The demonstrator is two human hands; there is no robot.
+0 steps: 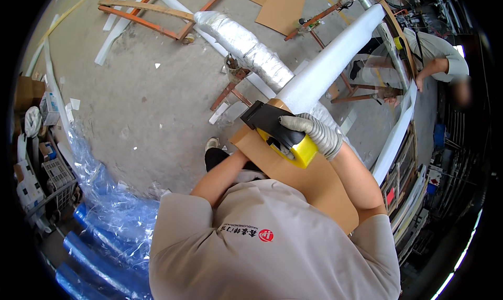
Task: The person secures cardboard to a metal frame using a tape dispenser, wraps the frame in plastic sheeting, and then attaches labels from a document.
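My right hand (320, 134), in a grey-white knit glove, is closed around a black tape dispenser (277, 123) loaded with a wide yellow roll of tape (304, 152). The dispenser is held over a sheet of brown cardboard (314, 187) that lies across the near end of a long piece wrapped in white foam (335, 59). My left forearm (222, 178) reaches in beneath the cardboard's left edge, and the hand itself is hidden there. Whether it grips the cardboard or the wrapped piece I cannot tell.
Beside the foam-wrapped piece lies a silvery wrapped bundle (246, 48) on rusty trestles (230, 93). A co-worker (440, 53) handles long pieces at the far right. Blue plastic film (110, 195) spreads at the left. Cardboard sheets (280, 12) and an orange frame (141, 19) lie farther off.
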